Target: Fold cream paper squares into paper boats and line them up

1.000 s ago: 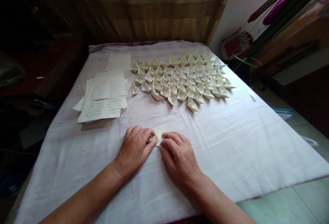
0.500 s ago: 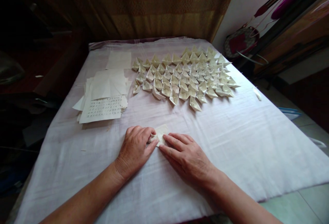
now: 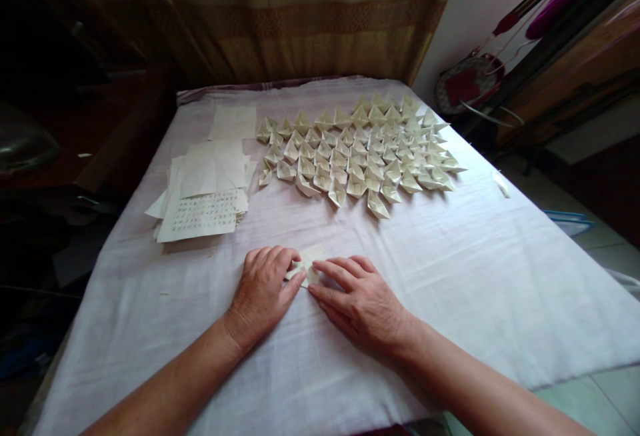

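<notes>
A small folded piece of pale paper (image 3: 311,257) lies on the white cloth between my hands. My left hand (image 3: 265,283) pinches its left side between thumb and curled fingers. From the right, my right hand (image 3: 357,296) rests its stretched fingertips on the paper's near right edge, the fingers lying side by side. Beyond them stand many folded paper boats (image 3: 355,156), set close together in rows. Part of the folded paper is hidden under my left fingers.
A stack of loose paper sheets (image 3: 200,219), the top one with handwriting, lies at the left. The cloth-covered table (image 3: 450,276) ends at a brown curtain (image 3: 320,16). A bag (image 3: 470,83) hangs by the wall. A white scrap (image 3: 500,185) lies near the right edge.
My right fingertips have slid slightly left across the folded paper. The left hand keeps its pinch almost in place. The camera view has shifted a little.
</notes>
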`<state>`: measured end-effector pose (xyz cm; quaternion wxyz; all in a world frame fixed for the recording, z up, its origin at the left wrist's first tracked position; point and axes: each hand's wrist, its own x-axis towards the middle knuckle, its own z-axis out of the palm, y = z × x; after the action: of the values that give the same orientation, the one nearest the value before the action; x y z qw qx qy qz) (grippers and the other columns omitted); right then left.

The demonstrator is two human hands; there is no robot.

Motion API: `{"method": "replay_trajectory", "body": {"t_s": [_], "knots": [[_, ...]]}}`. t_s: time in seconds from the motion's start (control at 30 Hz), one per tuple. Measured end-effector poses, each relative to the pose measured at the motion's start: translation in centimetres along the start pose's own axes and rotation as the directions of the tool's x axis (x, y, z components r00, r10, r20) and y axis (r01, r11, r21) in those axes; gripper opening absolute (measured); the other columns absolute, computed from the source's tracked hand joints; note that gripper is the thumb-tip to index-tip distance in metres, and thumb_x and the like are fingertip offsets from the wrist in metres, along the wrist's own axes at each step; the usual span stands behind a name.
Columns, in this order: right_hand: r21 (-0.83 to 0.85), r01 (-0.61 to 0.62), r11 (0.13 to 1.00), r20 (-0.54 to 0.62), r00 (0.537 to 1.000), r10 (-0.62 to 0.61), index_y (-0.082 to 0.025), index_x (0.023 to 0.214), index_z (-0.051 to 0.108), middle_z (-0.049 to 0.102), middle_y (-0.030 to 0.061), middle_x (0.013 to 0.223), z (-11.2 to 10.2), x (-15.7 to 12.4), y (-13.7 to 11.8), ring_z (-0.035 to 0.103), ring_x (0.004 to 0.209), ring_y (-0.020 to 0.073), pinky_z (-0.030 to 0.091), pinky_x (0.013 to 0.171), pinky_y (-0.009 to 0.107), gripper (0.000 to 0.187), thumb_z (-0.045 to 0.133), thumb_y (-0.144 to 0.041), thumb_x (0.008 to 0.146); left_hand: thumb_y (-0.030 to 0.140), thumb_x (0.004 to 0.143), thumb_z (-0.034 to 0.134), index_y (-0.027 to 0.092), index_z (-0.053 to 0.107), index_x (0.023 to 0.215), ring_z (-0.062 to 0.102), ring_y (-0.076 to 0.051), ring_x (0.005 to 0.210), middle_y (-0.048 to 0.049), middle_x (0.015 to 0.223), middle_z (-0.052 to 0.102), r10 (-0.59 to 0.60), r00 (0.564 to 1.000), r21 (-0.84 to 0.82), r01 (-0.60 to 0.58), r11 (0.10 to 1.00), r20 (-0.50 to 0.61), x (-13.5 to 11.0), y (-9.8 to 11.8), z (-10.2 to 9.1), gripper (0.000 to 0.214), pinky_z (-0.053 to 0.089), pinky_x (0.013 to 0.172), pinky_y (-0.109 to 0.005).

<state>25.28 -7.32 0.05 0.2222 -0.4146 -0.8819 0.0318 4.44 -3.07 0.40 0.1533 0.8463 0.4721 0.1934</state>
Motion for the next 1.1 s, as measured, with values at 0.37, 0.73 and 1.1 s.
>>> {"method": "replay_trajectory", "body": {"t_s": [0.37,0.73,1.1], "knots": [[0.025,0.016,1.000,0.110,0.994,-0.018,-0.028,0.125,0.063,0.064,0.0038,0.133,-0.2,-0.4,0.2,0.053,0.124,0.0249,0.035,0.104,0.045,0.029,0.052,-0.030,0.098,0.021,0.091,0.058,0.022,0.058,0.089,0.058,-0.019,0.085,0.0002,0.086,0.065,-0.001,1.000,0.024,0.000,1.000,0.030,0.0,0.1,0.1,0.002,0.037,0.084,-0.037],[0.035,0.037,0.999,0.130,0.991,-0.042,-0.026,0.126,0.064,0.062,0.0056,0.135,-0.1,-0.5,0.4,0.052,0.124,0.0279,0.040,0.101,0.045,0.031,0.051,-0.030,0.098,0.019,0.093,0.055,0.022,0.062,0.090,0.057,-0.021,0.089,-0.0010,0.089,0.065,0.003,0.999,0.034,-0.004,0.999,0.053,0.0,0.0,0.1,0.009,0.038,0.086,-0.038],[0.083,0.012,0.997,0.100,0.995,-0.020,-0.029,0.126,0.064,0.062,0.0053,0.134,-0.2,-0.4,0.5,0.053,0.122,0.0265,0.040,0.100,0.045,0.032,0.055,-0.029,0.096,0.027,0.097,0.050,0.029,0.068,0.119,0.054,-0.025,0.112,-0.0085,0.121,0.062,0.257,0.966,0.093,-0.258,0.962,0.029,-2.1,-1.0,-1.0,0.029,0.039,0.098,-0.043]]}}
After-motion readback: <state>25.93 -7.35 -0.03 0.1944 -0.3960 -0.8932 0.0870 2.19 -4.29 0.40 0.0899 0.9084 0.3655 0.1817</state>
